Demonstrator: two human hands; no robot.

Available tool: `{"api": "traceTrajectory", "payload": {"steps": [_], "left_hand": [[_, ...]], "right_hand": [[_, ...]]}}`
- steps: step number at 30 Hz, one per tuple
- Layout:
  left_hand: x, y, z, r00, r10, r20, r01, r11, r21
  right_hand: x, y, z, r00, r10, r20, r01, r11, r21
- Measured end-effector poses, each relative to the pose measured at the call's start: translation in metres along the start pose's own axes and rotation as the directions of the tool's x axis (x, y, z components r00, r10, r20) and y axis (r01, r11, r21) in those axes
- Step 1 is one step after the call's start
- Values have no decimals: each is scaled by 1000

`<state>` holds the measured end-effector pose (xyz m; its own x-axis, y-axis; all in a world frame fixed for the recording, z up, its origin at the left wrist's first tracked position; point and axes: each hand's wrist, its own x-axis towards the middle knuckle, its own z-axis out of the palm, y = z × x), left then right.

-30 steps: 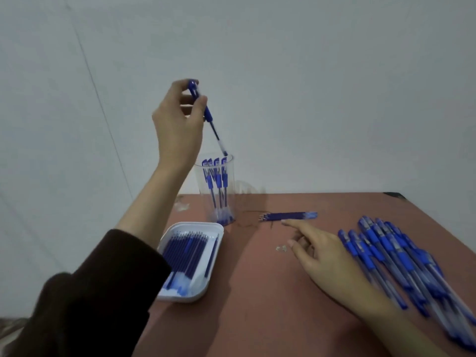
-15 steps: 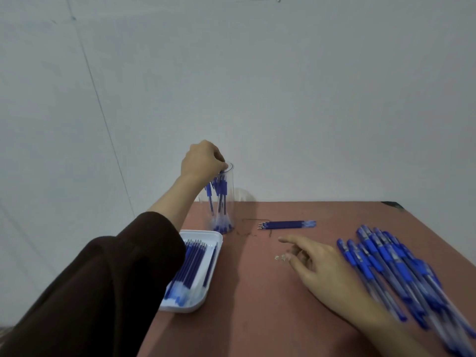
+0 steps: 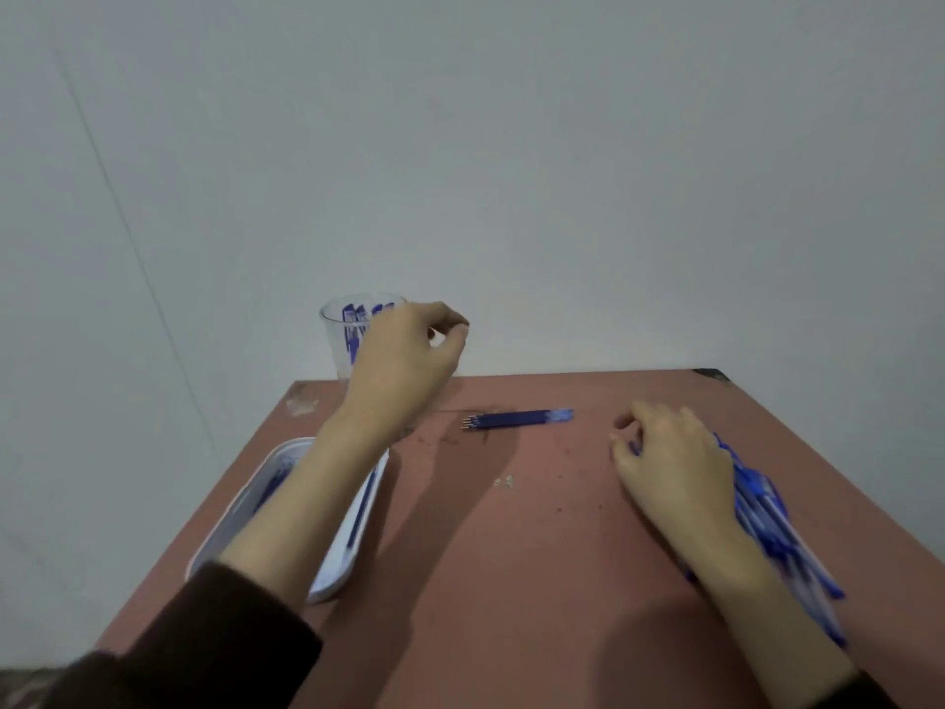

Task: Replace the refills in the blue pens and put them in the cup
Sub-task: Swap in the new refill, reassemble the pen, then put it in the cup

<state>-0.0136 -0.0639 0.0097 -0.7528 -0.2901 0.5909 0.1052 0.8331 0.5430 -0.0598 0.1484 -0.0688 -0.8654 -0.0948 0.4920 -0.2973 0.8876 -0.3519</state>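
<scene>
With empty, loosely curled fingers (image 3: 446,319) the left hand (image 3: 404,363) hangs just beside the cup (image 3: 340,345) at the tabletop's (image 3: 511,555) back edge and could topple it, while the right hand's (image 3: 672,460) fingers cover the loose pens (image 3: 767,509), grip unclear.

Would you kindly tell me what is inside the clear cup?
Blue pens stand inside the clear cup, their tops near the rim. The left hand covers the cup's right side and bottom, so their number and lower ends cannot be seen.
</scene>
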Motion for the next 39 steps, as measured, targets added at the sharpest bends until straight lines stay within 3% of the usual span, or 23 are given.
{"api": "traceTrajectory", "payload": {"steps": [6, 14, 25, 28, 30, 33, 36, 39], "left_hand": [[-52, 2, 45, 990, -62, 130, 78, 989, -126], [-76, -13, 68, 984, -115, 135, 141, 969, -205], [-76, -23, 66, 983, -111, 149, 138, 973, -186], [-76, -25, 63, 982, -130, 140, 160, 960, -230], [-75, -25, 63, 976, -163, 143, 198, 940, -278], [-73, -28, 63, 961, -199, 190, 261, 877, -404], [-72, -29, 60, 937, -172, 304, 313, 798, -514], [-73, -27, 57, 908, -116, 402, 346, 748, -567]], "right_hand": [[1, 12, 4, 994, 70, 84, -53, 979, -196], [1, 14, 8, 988, 50, 145, -13, 969, -245], [1, 10, 14, 967, 5, 256, 72, 954, -291], [-1, 1, 10, 976, -53, 213, 93, 979, -181], [-4, -3, 7, 981, -104, 164, 94, 993, 70], [-9, -10, 4, 945, -267, 187, 182, 908, 378], [-15, -18, 3, 890, -410, 199, 307, 862, 404], [-18, -20, 5, 886, -419, 200, 311, 856, 413]]}}
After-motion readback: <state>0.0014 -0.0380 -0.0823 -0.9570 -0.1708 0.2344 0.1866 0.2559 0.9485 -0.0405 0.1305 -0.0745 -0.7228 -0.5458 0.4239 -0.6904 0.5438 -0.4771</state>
